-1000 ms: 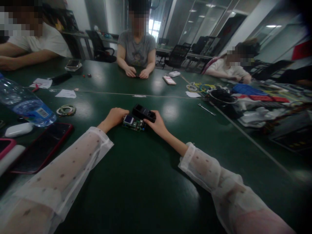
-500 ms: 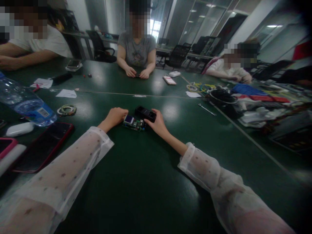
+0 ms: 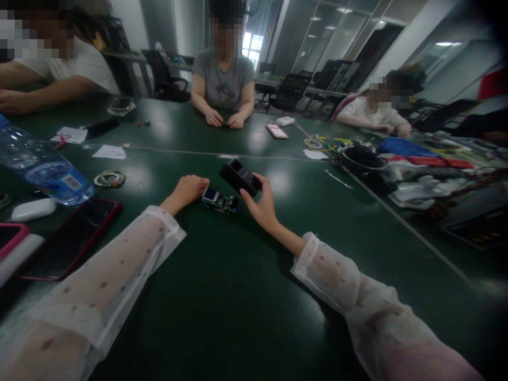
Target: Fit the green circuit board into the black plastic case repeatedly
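Observation:
My right hand (image 3: 262, 205) grips the right end of a black plastic casing (image 3: 239, 177) with rectangular openings, thumb in front. The casing is tilted, its left end raised off the table. Just below it lies a green circuit board (image 3: 220, 202) with a small screen on its left part and components on its right. My left hand (image 3: 191, 189) is closed at the board's upper left corner. Whatever its curled fingers hold, if anything, is hidden; I cannot tell whether they touch the board.
On the dark green table (image 3: 222, 296), a water bottle (image 3: 43, 164), a red-edged phone (image 3: 73, 238) and a beaded bracelet (image 3: 109, 180) are at left. A wrench (image 3: 338, 179) and a heap of cables (image 3: 369, 159) lie right. Several people sit around the far side.
My right hand has lifted and tilted the black casing up and away from the circuit board. My left hand and the board have hardly moved.

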The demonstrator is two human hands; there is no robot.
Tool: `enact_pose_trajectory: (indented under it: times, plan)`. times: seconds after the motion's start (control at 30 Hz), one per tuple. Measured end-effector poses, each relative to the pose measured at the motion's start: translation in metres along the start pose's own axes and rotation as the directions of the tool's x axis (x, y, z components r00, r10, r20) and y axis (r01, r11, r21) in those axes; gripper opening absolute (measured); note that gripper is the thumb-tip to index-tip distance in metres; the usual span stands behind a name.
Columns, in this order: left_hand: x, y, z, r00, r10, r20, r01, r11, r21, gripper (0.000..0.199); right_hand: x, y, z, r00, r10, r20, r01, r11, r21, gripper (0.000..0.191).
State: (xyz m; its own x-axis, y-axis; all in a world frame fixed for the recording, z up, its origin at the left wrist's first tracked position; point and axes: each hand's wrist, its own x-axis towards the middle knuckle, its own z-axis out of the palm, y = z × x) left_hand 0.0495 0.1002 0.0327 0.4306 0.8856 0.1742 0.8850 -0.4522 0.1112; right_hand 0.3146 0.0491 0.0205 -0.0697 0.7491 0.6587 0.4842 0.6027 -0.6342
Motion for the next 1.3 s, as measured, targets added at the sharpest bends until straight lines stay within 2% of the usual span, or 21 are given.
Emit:
enact_pose_trajectory:
  times: [0.13, 0.23, 0.3, 0.37, 0.4, 0.47, 0.7, 0.87, 1.0, 1.3]
  plan:
    - [0.001, -0.001, 0.002, 1.0, -0.019, 0.023, 0.02, 0.999, -0.026, 0.017, -0.003, -0.011, -0.002, 0.983, -0.14, 0.119, 0.143, 0.99, -0.017, 0.052]
    - [0.0, -0.001, 0.003, 1.0, -0.027, -0.01, 0.027, 0.999, -0.023, 0.017, -0.004, -0.011, -0.002, 0.959, -0.214, 0.184, 0.222, 0.975, -0.022, 0.053]
    - [0.001, -0.002, 0.003, 0.991, -0.107, -0.086, 0.106, 0.994, -0.021, 0.019, -0.004, -0.01, -0.002, 0.948, -0.244, 0.203, 0.254, 0.967, -0.026, 0.054]
    - [0.002, -0.005, 0.004, 0.959, -0.23, -0.164, 0.226, 0.973, -0.04, 0.022, -0.004, -0.011, -0.002, 0.942, -0.255, 0.216, 0.268, 0.963, -0.031, 0.055]
    - [0.002, -0.007, 0.005, 0.942, -0.28, -0.187, 0.275, 0.96, -0.055, 0.024, -0.004, -0.011, -0.002, 0.94, -0.26, 0.22, 0.273, 0.961, -0.033, 0.055]
    - [0.003, -0.011, 0.007, 0.933, -0.318, -0.171, 0.309, 0.948, -0.076, 0.024, -0.004, -0.011, -0.001, 0.934, -0.274, 0.228, 0.287, 0.957, -0.028, 0.056]
    - [-0.001, -0.003, 0.004, 0.986, -0.155, -0.067, 0.158, 0.986, 0.045, 0.022, -0.005, -0.009, 0.0, 0.915, -0.304, 0.266, 0.319, 0.948, -0.013, 0.057]
    - [-0.003, 0.0, -0.001, 0.988, -0.148, -0.042, 0.15, 0.986, 0.069, 0.021, -0.006, -0.009, 0.0, 0.904, -0.303, 0.302, 0.324, 0.946, -0.018, 0.058]
    - [-0.002, 0.0, -0.002, 0.991, -0.134, -0.029, 0.136, 0.987, 0.082, 0.018, -0.004, -0.011, 0.0, 0.877, -0.31, 0.366, 0.341, 0.94, -0.022, 0.057]
    - [-0.001, -0.002, 0.0, 0.991, -0.131, -0.038, 0.133, 0.99, 0.054, 0.016, -0.001, -0.006, 0.002, 0.86, -0.161, 0.484, 0.182, 0.983, 0.003, 0.059]
